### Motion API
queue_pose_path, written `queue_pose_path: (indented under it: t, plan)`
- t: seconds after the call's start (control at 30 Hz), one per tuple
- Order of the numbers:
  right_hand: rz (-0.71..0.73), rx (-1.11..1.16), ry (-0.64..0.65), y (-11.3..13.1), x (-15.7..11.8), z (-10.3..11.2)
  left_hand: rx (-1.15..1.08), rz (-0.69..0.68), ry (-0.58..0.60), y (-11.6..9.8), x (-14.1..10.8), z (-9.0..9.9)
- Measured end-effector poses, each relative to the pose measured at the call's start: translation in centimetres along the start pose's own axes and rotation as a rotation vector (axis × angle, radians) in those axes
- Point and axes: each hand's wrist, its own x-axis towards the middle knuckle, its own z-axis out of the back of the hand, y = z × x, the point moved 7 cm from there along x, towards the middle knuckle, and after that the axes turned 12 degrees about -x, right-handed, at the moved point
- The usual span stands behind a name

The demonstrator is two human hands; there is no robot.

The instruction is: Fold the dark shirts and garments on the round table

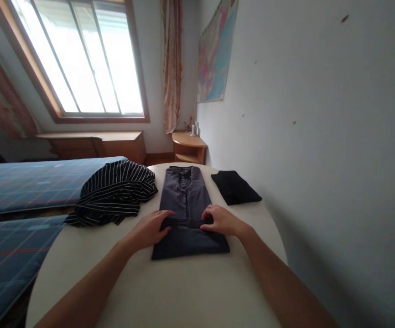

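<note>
A dark grey-blue shirt (187, 193) lies folded into a long strip on the white table, its buttoned neckline at the far end. Its lower part is doubled back, so a dark folded edge crosses the strip. At the left end of that edge, my left hand (153, 228) grips the cloth between thumb and fingers. My right hand (223, 221) holds the right end the same way, fingers curled over the fabric. The cloth under both sets of fingertips is partly hidden.
On the round white table (184, 291), a black striped garment (118, 189) lies crumpled at left, overhanging the edge. A folded black garment (236, 187) sits at right, near the wall (337, 159). Beds with blue plaid covers (29, 184) stand left; a corner shelf (189, 141) is behind.
</note>
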Motion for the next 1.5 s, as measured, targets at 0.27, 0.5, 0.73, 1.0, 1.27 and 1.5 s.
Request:
queue_pose_path:
  t: [0.27,0.5,0.73,1.0,1.27,1.5]
  plan:
    - [-0.098,-0.165,0.054,0.3,-1.5,0.9,0.088,0.062,0.003,-0.7,-0.7,0.1]
    - [0.004,-0.027,-0.114,0.4,-1.2,2.3,0.004,0.061,-0.125,0.3,-0.6,1.5]
    - [-0.075,0.038,-0.375,-2.4,1.0,1.5,-0.035,0.048,-0.301,3.1,1.1,1.5]
    - [-0.067,0.062,-0.216,-3.2,1.8,-0.8,-0.077,0.089,-0.157,3.8,1.3,0.0]
    - [-0.066,0.016,-0.006,-1.3,-0.6,-0.2,-0.074,0.06,0.014,0.9,-0.7,0.4]
    - [-0.036,-0.079,-0.022,0.7,-1.2,0.8,0.001,0.037,0.012,-0.4,-0.8,0.7]
